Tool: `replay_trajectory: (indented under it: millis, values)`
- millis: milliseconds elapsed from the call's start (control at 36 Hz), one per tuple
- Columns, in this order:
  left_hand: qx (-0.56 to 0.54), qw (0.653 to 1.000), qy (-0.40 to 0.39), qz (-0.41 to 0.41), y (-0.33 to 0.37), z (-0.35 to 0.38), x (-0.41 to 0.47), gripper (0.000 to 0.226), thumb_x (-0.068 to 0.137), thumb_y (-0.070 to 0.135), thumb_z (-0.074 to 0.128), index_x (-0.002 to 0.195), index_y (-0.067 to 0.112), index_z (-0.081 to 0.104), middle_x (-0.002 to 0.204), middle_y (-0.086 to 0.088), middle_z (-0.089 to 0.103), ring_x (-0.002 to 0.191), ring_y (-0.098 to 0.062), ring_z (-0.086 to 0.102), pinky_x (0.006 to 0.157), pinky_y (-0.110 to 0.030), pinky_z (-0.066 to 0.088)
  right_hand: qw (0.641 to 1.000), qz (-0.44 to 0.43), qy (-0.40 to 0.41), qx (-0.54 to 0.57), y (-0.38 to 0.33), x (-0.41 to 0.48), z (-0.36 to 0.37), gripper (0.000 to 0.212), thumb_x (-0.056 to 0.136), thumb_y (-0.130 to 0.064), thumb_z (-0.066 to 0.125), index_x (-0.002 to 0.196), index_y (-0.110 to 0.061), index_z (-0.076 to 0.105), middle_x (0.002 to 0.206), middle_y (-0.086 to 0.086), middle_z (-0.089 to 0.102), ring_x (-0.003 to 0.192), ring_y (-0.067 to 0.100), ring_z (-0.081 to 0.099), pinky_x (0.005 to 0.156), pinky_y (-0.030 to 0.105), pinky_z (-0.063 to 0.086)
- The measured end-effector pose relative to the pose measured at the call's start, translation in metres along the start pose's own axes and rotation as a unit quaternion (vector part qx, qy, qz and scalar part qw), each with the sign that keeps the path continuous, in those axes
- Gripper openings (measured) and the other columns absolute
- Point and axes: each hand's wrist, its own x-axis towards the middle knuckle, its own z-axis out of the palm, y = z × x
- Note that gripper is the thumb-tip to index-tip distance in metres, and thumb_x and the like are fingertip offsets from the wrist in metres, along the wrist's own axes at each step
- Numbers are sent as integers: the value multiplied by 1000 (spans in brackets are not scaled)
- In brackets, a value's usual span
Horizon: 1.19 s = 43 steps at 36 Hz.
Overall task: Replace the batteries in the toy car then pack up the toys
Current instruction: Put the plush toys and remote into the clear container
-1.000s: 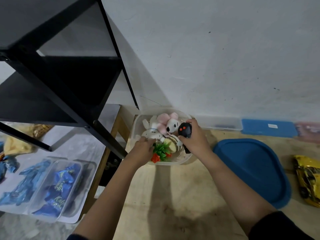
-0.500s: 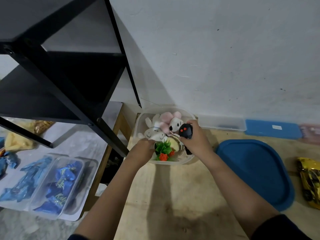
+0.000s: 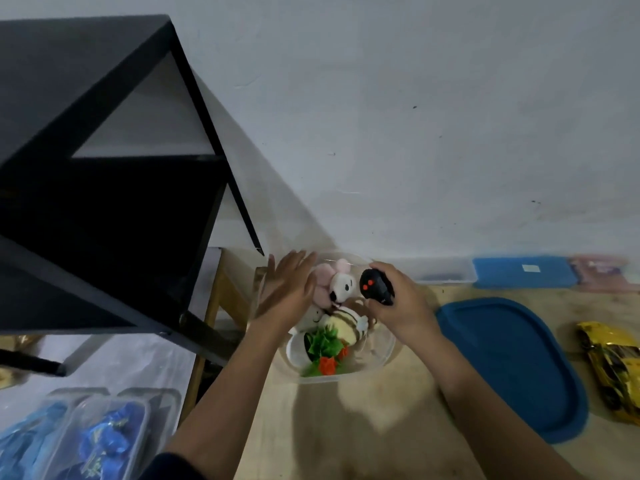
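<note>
A clear plastic tub [image 3: 381, 362] stands on the wooden table against the wall. Inside lie a pink-and-white plush mouse [image 3: 341, 284], a striped cream plush [image 3: 346, 325] and a green plant toy with red flowers [image 3: 323, 355]. My right hand [image 3: 398, 306] is closed around a black remote with red buttons [image 3: 375, 285], held just above the tub's right side. My left hand [image 3: 289, 292] is flat with fingers spread, over the tub's left rim. The yellow toy car [image 3: 613, 370] lies at the far right of the table.
The tub's blue lid [image 3: 512, 368] lies flat right of the tub. A black shelf frame [image 3: 104, 202] looms at the left. Small lidded boxes [image 3: 523, 271] line the wall. Clear boxes of blue wrapped sweets [image 3: 93, 441] sit lower left, below the table edge.
My left hand has come up from gripping the tub's front-left rim and opened flat over its left side. My right hand has lifted the remote slightly.
</note>
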Motion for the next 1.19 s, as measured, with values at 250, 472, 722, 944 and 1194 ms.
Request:
replay_trajectory:
  millis: [250, 472, 722, 944, 1194]
  values:
    - [-147, 987, -49, -36, -6, 26, 19, 41, 101, 21, 32, 141, 19, 39, 151, -2, 32, 134, -21, 34, 111, -34, 28, 985, 30, 91, -142, -12, 2, 21, 42, 84, -18, 62, 122, -19, 43, 105, 3, 61, 86, 23, 59, 57, 27, 30]
    - [-139, 990, -25, -21, -11, 41, 8, 46, 101, 27, 32, 146, 16, 31, 152, -13, 21, 137, -27, 27, 110, -31, 26, 969, 43, 93, -226, -16, 13, 46, 29, 85, -10, 55, 113, -16, 49, 115, 7, 47, 54, 20, 42, 41, 29, 24]
    - [-170, 984, -50, -5, -21, 54, 2, 59, 94, 45, 22, 134, 7, 44, 134, -11, 45, 118, -31, 45, 101, -43, 37, 962, 65, 120, -236, -10, 15, 73, 47, 79, 2, 59, 123, -8, 48, 121, 13, 51, 81, 27, 62, 49, 28, 36]
    - [-223, 973, -55, -22, -20, 58, -2, 49, 97, 38, 40, 142, 19, 33, 142, -1, 38, 132, -23, 30, 113, -43, 18, 975, 10, 93, -200, 2, 21, 85, 57, 94, -22, 46, 141, 3, 26, 144, 21, 34, 134, 32, 33, 110, 40, 34]
    - [-217, 974, -58, -6, -21, 54, 1, 56, 100, 36, 33, 150, 26, 10, 149, -5, 33, 137, -24, 28, 115, -44, 16, 971, 7, 94, -220, -6, 17, 69, 72, 69, 14, 50, 133, -17, 39, 141, -1, 35, 102, 21, 54, 52, 25, 36]
